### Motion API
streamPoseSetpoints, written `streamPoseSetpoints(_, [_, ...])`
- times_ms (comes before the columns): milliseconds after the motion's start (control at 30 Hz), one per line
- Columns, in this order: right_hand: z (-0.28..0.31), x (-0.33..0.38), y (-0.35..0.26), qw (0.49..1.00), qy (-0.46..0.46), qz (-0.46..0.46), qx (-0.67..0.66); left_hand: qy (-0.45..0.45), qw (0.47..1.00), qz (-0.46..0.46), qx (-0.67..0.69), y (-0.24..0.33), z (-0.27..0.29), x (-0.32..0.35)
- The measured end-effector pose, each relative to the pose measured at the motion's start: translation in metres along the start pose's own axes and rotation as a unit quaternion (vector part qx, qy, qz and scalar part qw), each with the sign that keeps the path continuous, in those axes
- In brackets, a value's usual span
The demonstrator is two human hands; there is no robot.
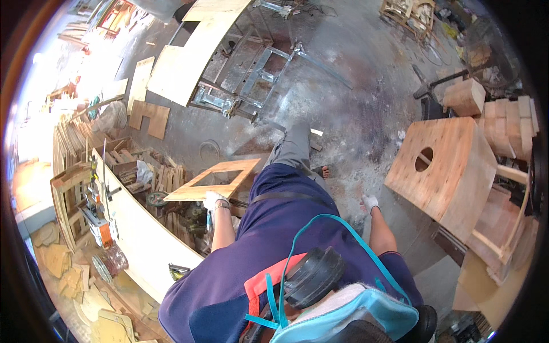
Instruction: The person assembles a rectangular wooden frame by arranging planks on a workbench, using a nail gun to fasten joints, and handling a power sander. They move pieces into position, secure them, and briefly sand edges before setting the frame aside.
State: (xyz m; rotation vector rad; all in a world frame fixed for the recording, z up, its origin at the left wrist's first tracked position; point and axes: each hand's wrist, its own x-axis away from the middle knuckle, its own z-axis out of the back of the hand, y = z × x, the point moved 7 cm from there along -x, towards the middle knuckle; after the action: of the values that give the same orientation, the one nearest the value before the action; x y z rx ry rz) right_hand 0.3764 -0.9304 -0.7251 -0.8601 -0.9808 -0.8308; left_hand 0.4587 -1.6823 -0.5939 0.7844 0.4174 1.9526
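My left hand (215,201), in a white glove, is closed on the near edge of a flat plywood frame (229,188). The frame has a large rectangular cutout and is held tilted at my left side. My gloved right hand (370,202) hangs out to the right, holding nothing, with its fingers loosely apart. Nearest to it is a large plywood box (443,166) with a round hole in its face, but the hand does not touch it.
A long pale board (137,228) stands at left beside power tools (100,228) and wood scraps (166,177). Ahead, a metal frame table (251,80) carries a plywood sheet (194,51). Stacked wooden blocks (506,126) and a stand fan (492,51) occupy the right.
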Motion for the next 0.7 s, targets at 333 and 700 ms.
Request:
streamPoseSetpoints(333, [0.084, -0.044, -0.199, 0.985, -0.012, 0.162, -0.051, 0.118, 0.993, 0.015, -0.024, -0.088, -0.002, 0.063])
streamPoseSetpoints(700, [0.173, -0.141, -0.399, 0.965, -0.074, 0.145, 0.207, 0.114, 0.987, 0.016, 0.108, -0.046, -0.050, 0.208])
